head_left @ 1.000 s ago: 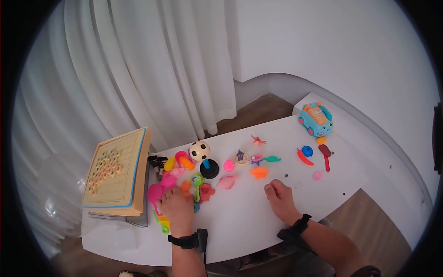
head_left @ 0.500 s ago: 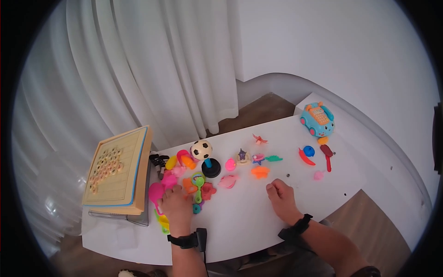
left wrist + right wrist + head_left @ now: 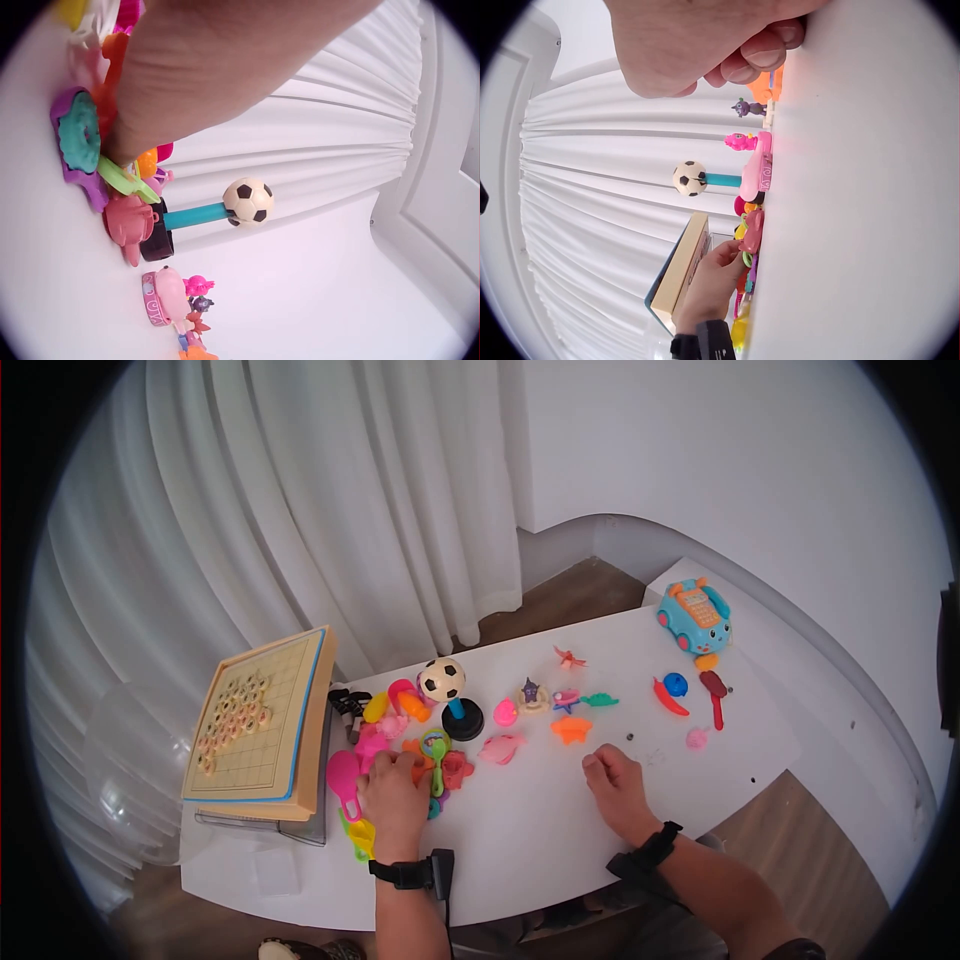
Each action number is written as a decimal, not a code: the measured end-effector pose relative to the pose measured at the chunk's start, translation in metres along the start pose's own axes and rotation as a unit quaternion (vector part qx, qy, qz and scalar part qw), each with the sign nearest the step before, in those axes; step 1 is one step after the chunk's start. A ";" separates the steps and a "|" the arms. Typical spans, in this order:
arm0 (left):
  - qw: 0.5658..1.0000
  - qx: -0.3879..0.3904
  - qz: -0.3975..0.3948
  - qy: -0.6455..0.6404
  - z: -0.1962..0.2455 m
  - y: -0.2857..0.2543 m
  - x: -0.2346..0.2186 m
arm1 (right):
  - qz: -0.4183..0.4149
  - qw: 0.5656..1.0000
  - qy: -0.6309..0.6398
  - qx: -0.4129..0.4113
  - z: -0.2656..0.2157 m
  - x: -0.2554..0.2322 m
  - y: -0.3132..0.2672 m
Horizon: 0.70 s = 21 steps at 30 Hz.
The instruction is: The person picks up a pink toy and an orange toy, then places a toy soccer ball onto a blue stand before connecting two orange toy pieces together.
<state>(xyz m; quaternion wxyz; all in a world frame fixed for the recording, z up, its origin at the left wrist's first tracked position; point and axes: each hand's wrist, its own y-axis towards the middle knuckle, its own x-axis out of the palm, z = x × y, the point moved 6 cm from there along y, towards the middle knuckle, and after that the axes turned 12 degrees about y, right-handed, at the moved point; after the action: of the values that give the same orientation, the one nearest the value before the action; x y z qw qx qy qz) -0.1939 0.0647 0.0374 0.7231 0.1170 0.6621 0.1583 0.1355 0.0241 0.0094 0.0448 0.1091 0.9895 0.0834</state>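
Observation:
In the head view my left hand (image 3: 395, 795) reaches down into a heap of bright plastic toys. Its fingertips are at an orange toy (image 3: 112, 67) and a light green spoon (image 3: 437, 768); I cannot tell whether they grip either one. A reddish toy (image 3: 129, 223) and a teal ring on a purple base (image 3: 80, 131) lie close by. Left of the hand is a magenta scoop (image 3: 343, 772), with yellow and green pieces (image 3: 361, 838) nearer the front edge. My right hand (image 3: 617, 792) rests on the white table, fingers loosely curled, holding nothing.
A soccer ball (image 3: 442, 679) on a black-based stand rises behind the heap. On the left, a chess board box (image 3: 250, 735) leans on a grey stand. Small toys, including a pink one (image 3: 501, 748), dot the middle. A toy phone car (image 3: 695, 618) stands back right.
My left hand has shifted a little right and away from me, leaving the magenta scoop more exposed. The right hand stays put. The whole head view has drifted slightly.

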 end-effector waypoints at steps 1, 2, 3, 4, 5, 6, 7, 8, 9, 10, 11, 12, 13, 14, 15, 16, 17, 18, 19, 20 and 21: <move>1.000 0.003 0.000 -0.001 0.001 0.001 0.002 | 0.003 1.000 -0.001 0.000 -0.001 -0.001 -0.001; 1.000 -0.011 -0.008 -0.007 0.000 0.002 0.006 | 0.000 1.000 -0.001 0.000 -0.002 -0.001 -0.001; 0.999 -0.025 -0.016 -0.013 -0.001 0.003 0.008 | -0.003 1.000 -0.003 0.000 -0.003 0.000 -0.001; 1.000 -0.022 -0.016 -0.014 -0.001 0.003 0.009 | 0.000 1.000 -0.003 -0.001 -0.006 0.000 -0.001; 0.999 -0.036 -0.021 -0.019 -0.003 0.003 0.010 | -0.003 1.000 -0.004 0.009 -0.010 0.001 -0.003; 0.998 -0.050 -0.025 -0.023 -0.005 0.003 0.012 | -0.006 1.000 -0.005 0.018 -0.012 0.002 -0.003; 0.998 -0.048 -0.024 -0.025 -0.006 0.003 0.011 | -0.004 1.000 -0.006 0.016 -0.012 0.002 -0.003; 0.998 -0.057 -0.007 -0.010 -0.009 0.002 0.009 | -0.004 1.000 -0.003 0.014 -0.011 0.002 -0.003; 0.998 -0.066 0.011 0.004 -0.009 0.002 0.005 | -0.004 1.000 -0.001 0.011 -0.010 0.002 -0.003; 0.998 -0.064 0.013 0.000 -0.007 0.003 0.002 | -0.001 1.000 -0.004 0.008 -0.008 0.001 -0.002; 0.995 -0.067 0.063 -0.043 -0.005 0.003 -0.008 | -0.001 1.000 -0.012 0.002 -0.006 0.001 -0.002; 0.988 -0.070 0.112 -0.086 -0.002 0.002 -0.018 | 0.000 1.000 -0.020 -0.003 -0.005 0.000 -0.001; 0.981 -0.077 0.137 -0.112 0.003 0.002 -0.026 | 0.002 1.000 -0.023 -0.005 -0.006 0.000 -0.001; 0.981 -0.077 0.138 -0.115 0.007 0.003 -0.032 | -0.004 1.000 -0.014 0.006 -0.007 0.001 -0.002; 0.967 -0.080 0.118 -0.211 0.009 0.003 -0.034 | -0.012 1.000 -0.005 0.018 -0.007 0.002 -0.003; 0.944 -0.082 0.098 -0.304 0.012 0.003 -0.037 | -0.013 1.000 -0.006 0.017 -0.008 0.001 -0.003; 0.944 -0.083 0.100 -0.304 0.015 0.000 -0.051 | -0.019 1.000 -0.009 0.013 -0.010 0.001 -0.004; 0.876 -0.137 -0.032 -0.462 0.019 -0.003 -0.049 | -0.025 1.000 -0.009 0.008 -0.011 0.001 -0.004; 0.765 -0.182 -0.161 -0.596 0.031 -0.009 -0.041 | -0.027 1.000 -0.006 0.005 -0.012 0.001 -0.004; 0.768 -0.183 -0.156 -0.593 0.037 -0.011 -0.042 | -0.036 0.999 -0.005 -0.006 -0.013 0.002 -0.005; 0.731 -0.114 -0.193 -0.645 0.057 -0.014 -0.042 | -0.046 0.999 -0.003 -0.016 -0.015 0.002 -0.006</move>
<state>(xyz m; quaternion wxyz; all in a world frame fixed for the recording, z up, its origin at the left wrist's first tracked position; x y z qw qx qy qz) -0.1389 0.0376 0.0764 0.9992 -0.0227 0.0223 -0.0234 0.1305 0.0166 0.0225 0.0530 0.0628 0.9919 0.0965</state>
